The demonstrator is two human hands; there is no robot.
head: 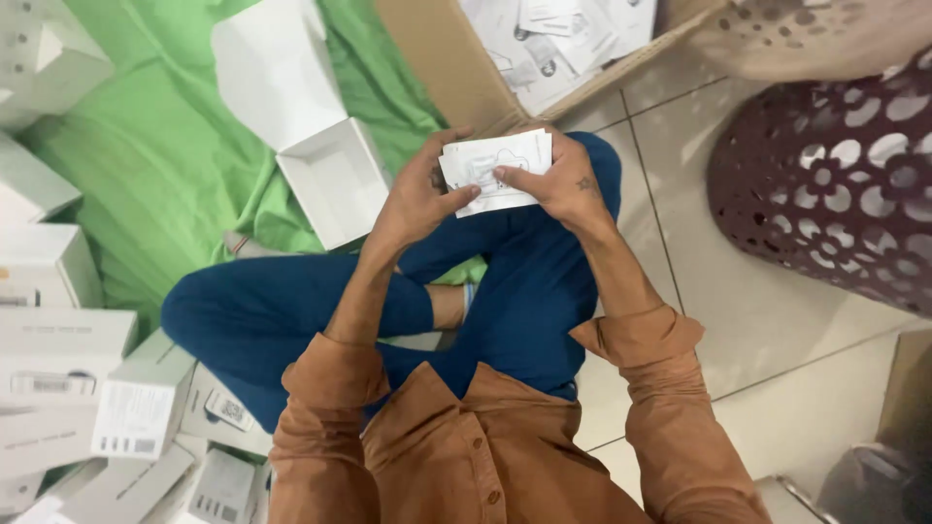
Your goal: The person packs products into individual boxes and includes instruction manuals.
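I sit cross-legged on the floor in blue trousers and a rust shirt. Both hands hold a small stack of white printed leaflets [495, 170] above my knees. My left hand [417, 199] grips the stack's left side with the thumb on top. My right hand [558, 180] holds the right side, its thumb pressing the top sheet. An open white box [335, 180] with its lid folded back lies just left of my hands on a green cloth [155, 146].
A brown cardboard carton [456, 68] with more white leaflets stands ahead. Several closed white boxes [68, 359] are piled at left and beside my left knee. A maroon perforated basket [835, 184] stands at right on the tiled floor [777, 340].
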